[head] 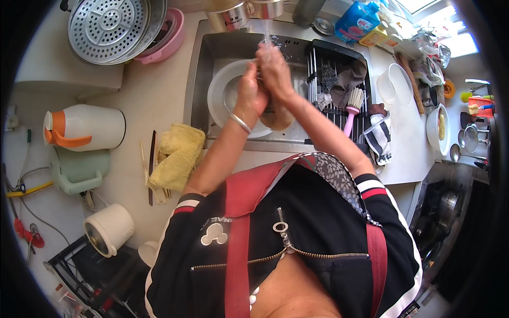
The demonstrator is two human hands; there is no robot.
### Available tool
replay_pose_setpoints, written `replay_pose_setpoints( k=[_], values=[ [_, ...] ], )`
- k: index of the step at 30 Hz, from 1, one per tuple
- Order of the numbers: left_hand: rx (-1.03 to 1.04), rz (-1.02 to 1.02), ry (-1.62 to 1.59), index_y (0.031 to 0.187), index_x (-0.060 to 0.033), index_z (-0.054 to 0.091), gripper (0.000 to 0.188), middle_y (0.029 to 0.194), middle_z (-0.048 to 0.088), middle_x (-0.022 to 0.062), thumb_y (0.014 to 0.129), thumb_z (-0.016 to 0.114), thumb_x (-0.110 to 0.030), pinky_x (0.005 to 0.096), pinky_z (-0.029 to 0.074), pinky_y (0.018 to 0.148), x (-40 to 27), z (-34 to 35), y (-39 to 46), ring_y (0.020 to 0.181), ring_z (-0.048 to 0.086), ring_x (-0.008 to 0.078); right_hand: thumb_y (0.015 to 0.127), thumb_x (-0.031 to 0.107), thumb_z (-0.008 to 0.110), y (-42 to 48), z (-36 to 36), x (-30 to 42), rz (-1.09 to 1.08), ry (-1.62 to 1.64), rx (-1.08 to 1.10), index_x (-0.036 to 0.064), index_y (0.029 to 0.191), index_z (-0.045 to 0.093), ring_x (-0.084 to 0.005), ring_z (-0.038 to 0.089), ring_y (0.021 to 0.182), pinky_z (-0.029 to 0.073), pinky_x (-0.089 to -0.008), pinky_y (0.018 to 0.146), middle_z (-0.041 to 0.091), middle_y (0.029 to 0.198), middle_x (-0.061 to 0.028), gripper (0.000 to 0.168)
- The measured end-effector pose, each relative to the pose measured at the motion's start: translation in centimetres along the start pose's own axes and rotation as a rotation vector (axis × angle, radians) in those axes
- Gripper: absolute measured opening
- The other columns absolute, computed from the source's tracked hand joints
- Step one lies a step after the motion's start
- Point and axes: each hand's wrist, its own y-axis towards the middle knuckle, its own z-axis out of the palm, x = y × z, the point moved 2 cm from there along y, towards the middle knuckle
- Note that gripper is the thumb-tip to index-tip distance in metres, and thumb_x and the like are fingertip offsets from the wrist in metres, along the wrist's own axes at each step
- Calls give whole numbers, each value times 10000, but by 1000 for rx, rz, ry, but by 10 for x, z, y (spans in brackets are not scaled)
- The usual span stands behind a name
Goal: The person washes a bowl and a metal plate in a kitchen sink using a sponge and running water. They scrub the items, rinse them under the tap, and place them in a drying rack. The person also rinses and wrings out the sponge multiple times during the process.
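Observation:
My left hand (253,94) and my right hand (274,70) are pressed together in the sink (300,137), under running water (267,31) from the tap. The right hand lies higher, its fingers in the stream. Whether anything is between the palms is hidden. A silver bangle (240,123) circles my left wrist. Beneath the hands sits a white basin (216,89), with a round clear or metal vessel (230,95) partly visible inside. Below my wrists is a tan rounded object (278,118), partly covered by them and too unclear to name.
A black drying rack (338,43) across the sink's right side bears a steel-wool scrubber (328,78), a dark cloth (350,81) and a pink-handled brush (351,113). Left are a yellow towel (179,155), chopsticks (152,167) and a white jug (89,127). Detergent bottles (358,22) stand behind.

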Motion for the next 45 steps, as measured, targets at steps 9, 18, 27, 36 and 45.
replay_pose_setpoints(
  k=[9, 18, 27, 36, 45],
  values=[
    [24, 15, 46, 1147, -23, 437, 385, 1147, 494, 87, 925, 313, -311, 331, 323, 962, 13, 9, -11, 1060, 467, 193, 873, 254, 380, 25, -31, -12, 447, 188, 251, 0, 859, 533, -326, 544, 836, 411, -420, 714, 570, 916, -163, 297],
    [-62, -40, 131, 1134, -10, 460, 358, 1144, 507, 92, 910, 387, -279, 318, 352, 939, -1, -2, -5, 1063, 474, 199, 867, 260, 419, 3, -10, 5, 71, 206, 98, 52, 979, 548, -306, 529, 945, 417, -383, 795, 557, 1030, -163, 269],
    [-139, -21, 238, 1086, 31, 469, 306, 1042, 545, 145, 870, 489, -185, 368, 425, 860, -68, -20, -6, 958, 540, 248, 797, 355, 599, 7, -48, -43, 871, 994, 312, 46, 1097, 526, -143, 508, 876, 410, -260, 784, 560, 990, -73, 437],
    [-124, 81, 548, 1056, -13, 512, 250, 1018, 558, 113, 846, 522, -148, 341, 464, 801, -71, -27, -1, 909, 561, 213, 796, 199, 596, 19, -80, -18, 816, 992, 564, 21, 897, 598, -121, 543, 734, 447, -241, 698, 588, 795, -49, 205],
    [-169, -143, 382, 982, -32, 521, 313, 964, 562, 91, 847, 528, -314, 346, 474, 756, -31, -26, 18, 852, 568, 207, 821, 283, 568, 10, -38, 35, 551, 839, 310, 64, 855, 577, -127, 540, 738, 444, -294, 698, 576, 766, -58, 222]
  ],
)
